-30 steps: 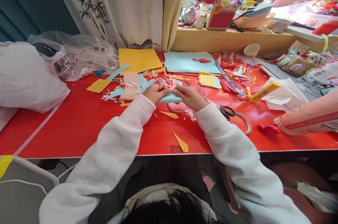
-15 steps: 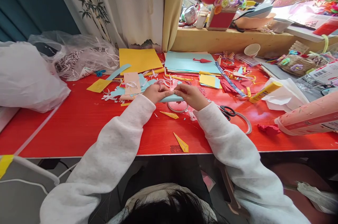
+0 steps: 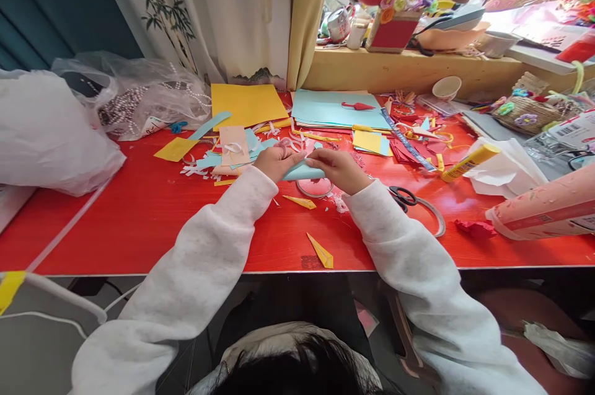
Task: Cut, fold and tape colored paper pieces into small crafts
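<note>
Apparently folded blue paper [image 3: 303, 173] in hands [image 3: 276, 162] [image 3: 341, 170]

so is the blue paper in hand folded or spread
Bent over, not spread: the blue paper forms a narrow, rounded band between left hand and right hand; whether creased, cannot tell.

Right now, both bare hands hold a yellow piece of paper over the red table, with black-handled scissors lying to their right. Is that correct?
Not quite: the head view shows a light-blue piece of paper, not yellow, in the left hand and right hand. They do hold it over the red table, with the black-handled scissors lying to their right.
</note>
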A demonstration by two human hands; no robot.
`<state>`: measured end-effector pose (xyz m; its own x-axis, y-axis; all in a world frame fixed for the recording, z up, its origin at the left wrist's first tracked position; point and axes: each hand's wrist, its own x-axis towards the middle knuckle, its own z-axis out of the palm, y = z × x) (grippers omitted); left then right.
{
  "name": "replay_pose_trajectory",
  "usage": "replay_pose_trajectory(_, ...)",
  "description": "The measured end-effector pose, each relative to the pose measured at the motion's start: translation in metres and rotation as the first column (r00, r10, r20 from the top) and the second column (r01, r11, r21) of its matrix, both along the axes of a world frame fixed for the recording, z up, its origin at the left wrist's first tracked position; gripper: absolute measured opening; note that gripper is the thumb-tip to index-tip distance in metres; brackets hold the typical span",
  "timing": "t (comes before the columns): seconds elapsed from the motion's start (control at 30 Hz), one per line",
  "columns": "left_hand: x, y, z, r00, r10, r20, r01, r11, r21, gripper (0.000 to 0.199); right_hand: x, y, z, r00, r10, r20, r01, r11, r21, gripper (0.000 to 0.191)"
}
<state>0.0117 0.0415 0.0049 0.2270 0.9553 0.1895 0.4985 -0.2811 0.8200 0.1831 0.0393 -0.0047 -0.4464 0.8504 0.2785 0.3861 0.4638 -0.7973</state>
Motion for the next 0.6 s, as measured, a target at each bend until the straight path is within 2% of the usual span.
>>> replay_pose_trajectory(0.17,-0.0003,-0.0007,-0.0008,0.999,0.031,-0.024,-0.031,0.999,-0.031,0.042,-0.0011,-0.0034,0.0028,1.000,-0.023,-0.002,0.023,1.000,-0.020,0.024)
replay_pose_trajectory(0.33,-0.0026,-0.0015,-0.0012,0.998,-0.061,-0.004,0.062,0.998,0.021,0.030,-0.0010,-0.0061,0.0053,0.998,-0.031,0.053,0.033,0.999,-0.031,0.029)
replay_pose_trajectory(0.6,-0.0004,0.0002,-0.0015,0.999,-0.030,-0.014,0.030,1.000,0.005,0.027,-0.0012,-0.0046,0.0046,0.996,-0.013,0.089,0.020,0.997,-0.075,0.034)
